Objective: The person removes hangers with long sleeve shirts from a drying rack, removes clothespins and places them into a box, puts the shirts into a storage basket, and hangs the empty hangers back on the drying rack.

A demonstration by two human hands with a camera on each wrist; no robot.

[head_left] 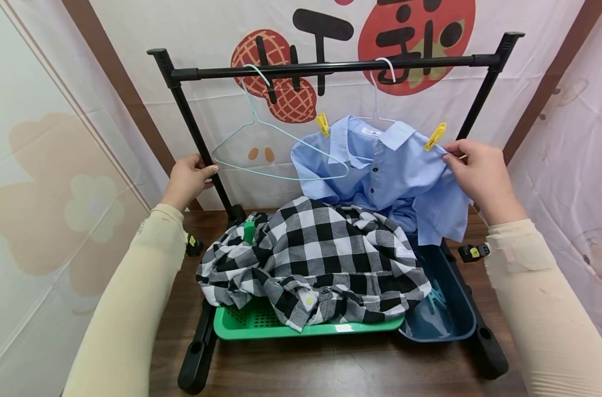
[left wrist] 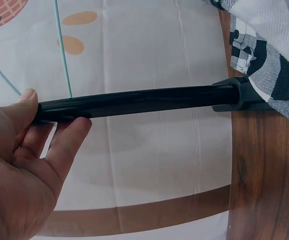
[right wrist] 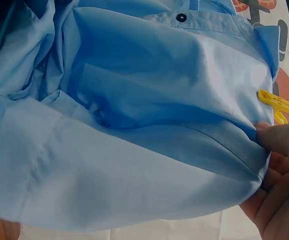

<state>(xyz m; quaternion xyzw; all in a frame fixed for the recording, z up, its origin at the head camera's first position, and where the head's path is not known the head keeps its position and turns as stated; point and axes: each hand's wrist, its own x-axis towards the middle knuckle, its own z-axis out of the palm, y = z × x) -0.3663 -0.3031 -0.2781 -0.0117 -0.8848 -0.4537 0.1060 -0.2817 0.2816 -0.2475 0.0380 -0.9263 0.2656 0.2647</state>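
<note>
A light blue shirt hangs on a white hanger at the right of the rack's bar, with a yellow clip and another yellow clip on its shoulders. My right hand pinches the shirt's shoulder edge just outside the right-hand clip; the right wrist view shows thumb and fingers on the cloth. My left hand grips the rack's left post, also seen in the left wrist view. Beside it hangs a bare mint hanger.
A black-and-white checked shirt lies heaped over a green basket, with a green clip on it. At the right stands a dark blue basin holding light blue clips. The rack's feet rest on the wooden table.
</note>
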